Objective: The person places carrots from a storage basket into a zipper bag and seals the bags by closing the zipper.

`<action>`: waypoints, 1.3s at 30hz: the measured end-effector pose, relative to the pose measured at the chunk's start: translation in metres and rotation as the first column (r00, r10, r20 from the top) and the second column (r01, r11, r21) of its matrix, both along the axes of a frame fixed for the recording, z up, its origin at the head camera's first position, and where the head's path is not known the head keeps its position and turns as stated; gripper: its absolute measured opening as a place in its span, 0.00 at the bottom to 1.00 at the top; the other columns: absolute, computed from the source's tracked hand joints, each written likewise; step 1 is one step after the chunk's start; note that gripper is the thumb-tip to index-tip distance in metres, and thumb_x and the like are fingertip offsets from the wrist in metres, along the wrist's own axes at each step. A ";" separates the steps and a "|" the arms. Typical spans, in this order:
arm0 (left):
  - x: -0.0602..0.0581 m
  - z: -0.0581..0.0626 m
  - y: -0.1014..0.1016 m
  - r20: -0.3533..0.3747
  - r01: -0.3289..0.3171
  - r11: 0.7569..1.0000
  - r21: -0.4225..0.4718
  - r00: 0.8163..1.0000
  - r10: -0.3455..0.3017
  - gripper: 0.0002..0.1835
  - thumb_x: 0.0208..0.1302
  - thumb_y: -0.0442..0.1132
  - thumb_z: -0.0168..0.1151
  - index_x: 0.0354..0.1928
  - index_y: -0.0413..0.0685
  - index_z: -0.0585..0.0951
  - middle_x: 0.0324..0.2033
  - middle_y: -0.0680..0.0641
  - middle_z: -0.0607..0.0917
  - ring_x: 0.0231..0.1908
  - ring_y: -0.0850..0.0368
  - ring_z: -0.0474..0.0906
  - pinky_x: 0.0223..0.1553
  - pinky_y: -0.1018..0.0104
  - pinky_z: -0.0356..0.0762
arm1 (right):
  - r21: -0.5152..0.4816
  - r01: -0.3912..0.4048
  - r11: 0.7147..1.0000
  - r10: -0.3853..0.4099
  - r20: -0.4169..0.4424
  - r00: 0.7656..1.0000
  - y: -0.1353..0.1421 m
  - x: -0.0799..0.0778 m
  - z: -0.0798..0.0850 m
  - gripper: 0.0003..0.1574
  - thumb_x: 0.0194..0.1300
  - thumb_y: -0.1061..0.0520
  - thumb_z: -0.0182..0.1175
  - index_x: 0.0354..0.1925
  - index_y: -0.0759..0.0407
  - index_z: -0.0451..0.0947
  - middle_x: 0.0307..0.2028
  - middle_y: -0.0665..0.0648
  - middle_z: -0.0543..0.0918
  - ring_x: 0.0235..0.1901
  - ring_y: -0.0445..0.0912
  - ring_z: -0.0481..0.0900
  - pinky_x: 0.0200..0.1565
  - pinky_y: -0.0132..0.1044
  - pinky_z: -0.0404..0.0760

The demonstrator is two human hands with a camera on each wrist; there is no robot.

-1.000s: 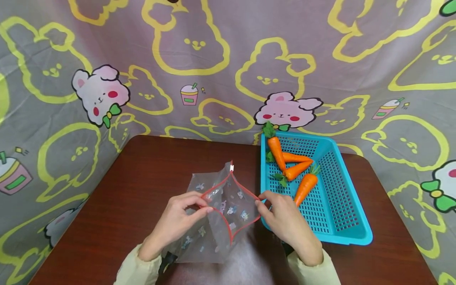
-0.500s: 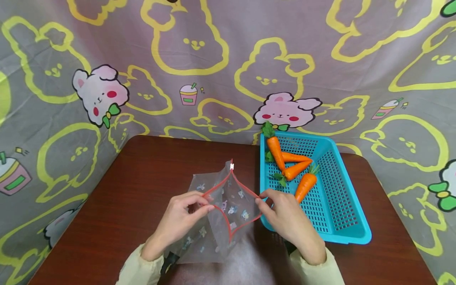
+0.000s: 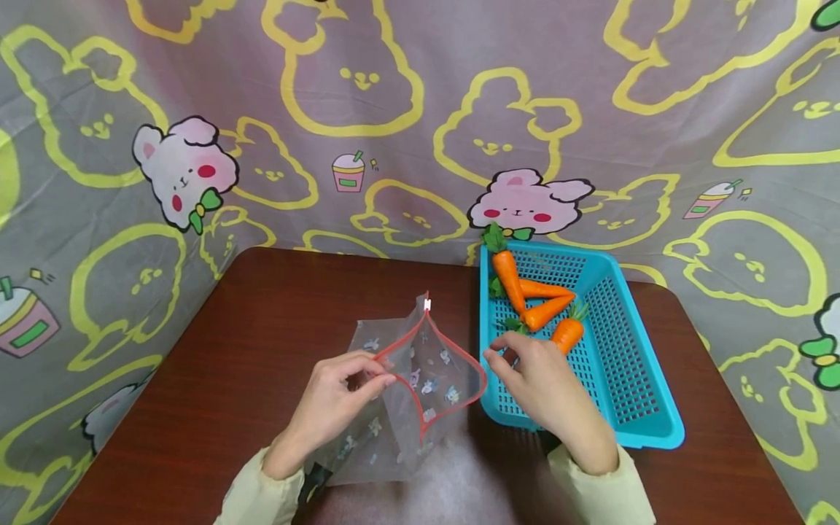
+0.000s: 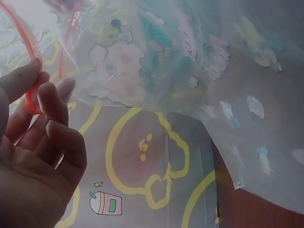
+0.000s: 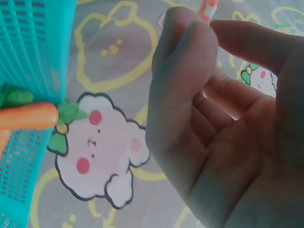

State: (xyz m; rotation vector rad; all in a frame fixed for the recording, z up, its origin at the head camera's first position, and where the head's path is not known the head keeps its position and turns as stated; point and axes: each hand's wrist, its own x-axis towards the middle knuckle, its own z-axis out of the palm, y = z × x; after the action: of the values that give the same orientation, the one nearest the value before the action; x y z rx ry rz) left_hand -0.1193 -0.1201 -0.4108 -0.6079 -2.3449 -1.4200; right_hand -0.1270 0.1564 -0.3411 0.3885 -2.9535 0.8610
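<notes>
Left grip (image 3: 329, 397) pinches, right grip (image 3: 550, 383) loosely curled.

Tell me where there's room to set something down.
The widest bare patch of table lies left of the plastic bag and left hand; another lies behind the bag, bounded by the printed cloth and blue basket. The basket's right side is free inside; carrots crowd its left. The gap between bag and basket is tight, with the right hand alongside.

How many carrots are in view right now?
4, all in the blue basket: one carrot leaning at the far-left corner, a second carrot passing beneath it, a third carrot just nearer, and a fourth carrot partly behind the right hand, which could hide more.
</notes>
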 end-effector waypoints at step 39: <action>0.001 -0.005 0.000 -0.016 -0.021 1.000 0.006 1.000 0.021 0.06 0.52 0.37 0.74 0.28 0.57 0.85 0.28 0.59 0.85 0.21 0.70 0.68 0.19 0.75 0.66 | 0.117 0.166 0.979 -0.174 0.064 0.983 0.088 -0.070 0.028 0.27 0.72 0.47 0.50 0.54 0.69 0.71 0.51 0.71 0.78 0.48 0.63 0.74 0.45 0.55 0.77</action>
State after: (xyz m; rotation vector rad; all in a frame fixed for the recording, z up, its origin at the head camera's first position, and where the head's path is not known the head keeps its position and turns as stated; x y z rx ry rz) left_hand -0.1180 -0.1204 -0.4154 -0.5894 -2.3278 -1.4069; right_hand -0.1971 0.2446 -0.3131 0.1065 -3.0554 0.7091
